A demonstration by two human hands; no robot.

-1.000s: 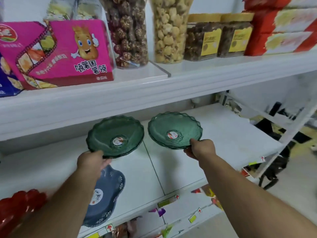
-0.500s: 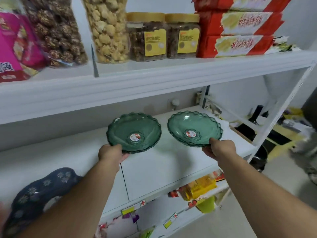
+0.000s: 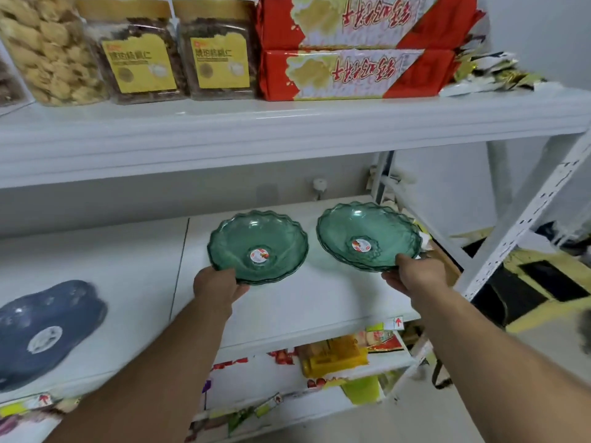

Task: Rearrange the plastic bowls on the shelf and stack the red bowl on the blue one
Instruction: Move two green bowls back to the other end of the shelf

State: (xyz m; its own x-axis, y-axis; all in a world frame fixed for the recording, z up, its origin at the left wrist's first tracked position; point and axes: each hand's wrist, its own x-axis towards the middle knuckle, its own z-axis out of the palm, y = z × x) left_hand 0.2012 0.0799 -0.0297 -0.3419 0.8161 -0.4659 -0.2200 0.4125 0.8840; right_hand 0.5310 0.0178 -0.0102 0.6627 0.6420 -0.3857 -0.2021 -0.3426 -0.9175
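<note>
My left hand grips the near rim of a green scalloped plastic bowl, held tilted above the white middle shelf. My right hand grips the near rim of a second green bowl, tilted the same way near the shelf's right end. Each green bowl has a round sticker in its centre. The dark blue bowl lies on the shelf at the far left, partly cut off by the frame edge. The red bowl is out of view.
The upper shelf carries snack jars and red boxes. A white perforated post stands at the right end. A lower shelf holds a yellow packet among other packets.
Both hands have carried the green bowls to the right along the shelf. My view has swung right, so the blue bowl now sits at the far left and the red bowl has left the frame.
</note>
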